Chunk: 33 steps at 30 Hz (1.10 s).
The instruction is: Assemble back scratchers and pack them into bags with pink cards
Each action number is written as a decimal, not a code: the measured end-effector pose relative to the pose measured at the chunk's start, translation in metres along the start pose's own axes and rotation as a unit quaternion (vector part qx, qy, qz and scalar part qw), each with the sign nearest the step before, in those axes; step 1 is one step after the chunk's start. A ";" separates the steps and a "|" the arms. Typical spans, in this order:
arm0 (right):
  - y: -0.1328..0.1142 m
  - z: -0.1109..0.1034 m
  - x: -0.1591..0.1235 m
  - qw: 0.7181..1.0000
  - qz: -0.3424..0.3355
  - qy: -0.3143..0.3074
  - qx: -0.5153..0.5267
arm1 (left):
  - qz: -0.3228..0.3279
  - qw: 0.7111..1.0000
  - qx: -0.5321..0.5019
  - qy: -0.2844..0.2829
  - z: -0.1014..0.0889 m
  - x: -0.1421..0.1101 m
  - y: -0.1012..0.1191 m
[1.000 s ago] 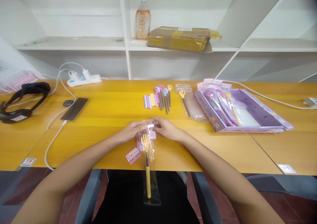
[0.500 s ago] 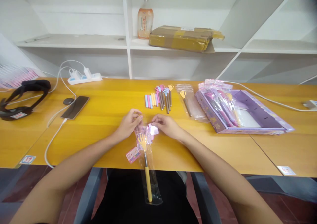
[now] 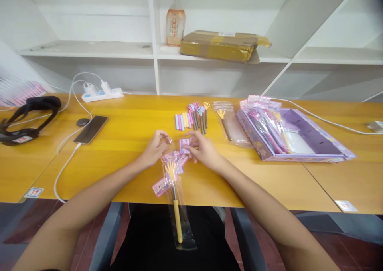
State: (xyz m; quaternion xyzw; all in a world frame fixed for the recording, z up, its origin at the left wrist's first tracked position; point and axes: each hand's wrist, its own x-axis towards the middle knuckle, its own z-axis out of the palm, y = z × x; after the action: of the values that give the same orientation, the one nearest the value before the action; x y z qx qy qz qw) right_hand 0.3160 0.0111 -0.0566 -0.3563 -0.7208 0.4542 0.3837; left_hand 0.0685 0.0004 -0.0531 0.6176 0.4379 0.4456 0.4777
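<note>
Card point(image 3: 184, 144), pinched by right hand point(image 3: 204, 149), shifts toward table's point(image 3: 131, 123) far edge; left hand's point(image 3: 154, 147) hold unclear; clear bag point(image 3: 187, 236) sheathes slender scratcher point(image 3: 176, 213).

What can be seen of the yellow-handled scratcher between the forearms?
The scratcher has a yellow, hand-shaped head, a shiny, metal-looking rod and a yellow handle. It lies lengthwise in a clear plastic bag, pink printed cards around its head, handle jutting past the near edge of the table. The left hand and right hand are apart from it.

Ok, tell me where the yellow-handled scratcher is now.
In the head view, left of centre, the yellow-handled scratcher lies in a clear bag across the table's near edge, below and between the left hand and right hand.
</note>
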 end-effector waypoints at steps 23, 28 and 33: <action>-0.014 -0.004 -0.002 0.941 -0.252 0.102 -0.202 | -0.075 0.990 -0.085 -0.081 0.011 -0.005 0.013; -0.012 -0.001 -0.003 0.933 -0.270 0.120 -0.203 | -0.064 0.992 -0.056 -0.097 0.011 -0.006 0.012; -0.012 0.002 -0.003 0.921 -0.300 0.140 -0.205 | -0.048 0.991 -0.063 -0.105 0.013 -0.008 0.011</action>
State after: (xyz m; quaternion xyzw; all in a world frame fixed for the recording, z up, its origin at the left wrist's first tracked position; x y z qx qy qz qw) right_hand 0.3139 0.0040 -0.0462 -0.2544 -0.8103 0.1054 0.5172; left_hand 0.0813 -0.0114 -0.0449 0.6079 0.3860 0.3814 0.5797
